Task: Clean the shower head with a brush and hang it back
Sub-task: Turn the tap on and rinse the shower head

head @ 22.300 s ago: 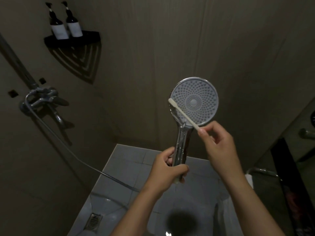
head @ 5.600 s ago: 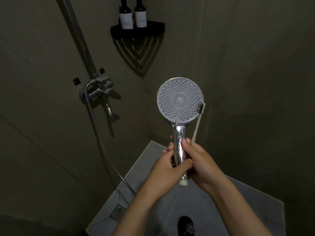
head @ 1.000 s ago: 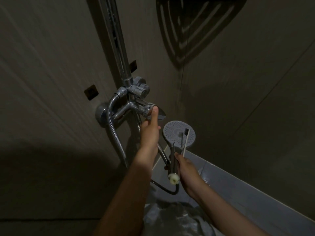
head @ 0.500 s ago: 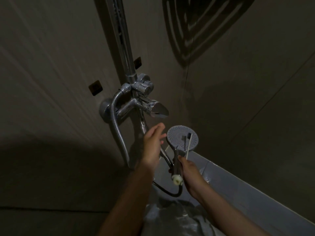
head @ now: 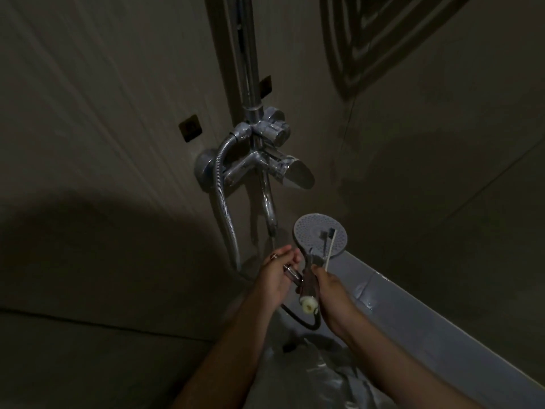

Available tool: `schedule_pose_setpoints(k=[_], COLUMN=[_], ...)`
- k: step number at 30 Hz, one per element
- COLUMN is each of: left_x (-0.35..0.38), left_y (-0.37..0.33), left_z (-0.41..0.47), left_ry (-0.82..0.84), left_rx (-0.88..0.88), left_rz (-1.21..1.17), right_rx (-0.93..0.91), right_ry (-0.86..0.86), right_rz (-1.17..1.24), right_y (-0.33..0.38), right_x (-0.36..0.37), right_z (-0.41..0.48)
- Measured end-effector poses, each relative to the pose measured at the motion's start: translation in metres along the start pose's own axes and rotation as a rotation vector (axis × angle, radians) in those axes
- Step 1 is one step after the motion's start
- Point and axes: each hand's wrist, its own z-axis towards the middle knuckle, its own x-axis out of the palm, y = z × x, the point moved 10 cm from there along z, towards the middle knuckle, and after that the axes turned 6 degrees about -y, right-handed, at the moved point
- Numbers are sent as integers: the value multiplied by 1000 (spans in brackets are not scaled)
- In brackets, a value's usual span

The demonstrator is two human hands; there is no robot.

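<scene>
While the right hand (head: 330, 287) clasps the chrome shower head (head: 320, 235) handle with the toothbrush (head: 329, 246) pinned alongside, the left hand (head: 277, 276) seems curled on the hose fitting just beside it. Rigid, probably wet-slick metal; the handle's narrow waist gives the surest grip.

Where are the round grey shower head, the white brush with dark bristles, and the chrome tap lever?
Round grey shower head (head: 309, 233), head view, on the nozzle face left of the brush.
White brush with dark bristles (head: 329, 250), head view, on the white handle.
Chrome tap lever (head: 296, 173), head view, on the flat lever.
</scene>
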Motion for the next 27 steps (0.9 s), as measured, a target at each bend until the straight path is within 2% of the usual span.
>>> schedule_pose_setpoints(k=[3, 10, 14, 19, 24, 27], left_x=[1, -13, -17, -35, -41, -45], left_y=[4, 15, 33, 23, 18, 25], left_z=[-1, 2, -5, 12, 31, 34], left_ry=[46, 79, 170, 42, 21, 49], left_rx=[-51, -82, -183, -78, -133, -157], left_rz=[-46, 98, 149, 293, 128, 168], right_rx=[-16, -20, -7, -4, 27, 37], right_ry=[13, 62, 62, 77, 69, 92], right_rz=[-13, 34, 31, -34, -66, -66], right_y=[1, 1, 1, -5, -16, -19], right_x=[3, 14, 18, 22, 22, 23], right_z=[3, 6, 9, 12, 10, 10])
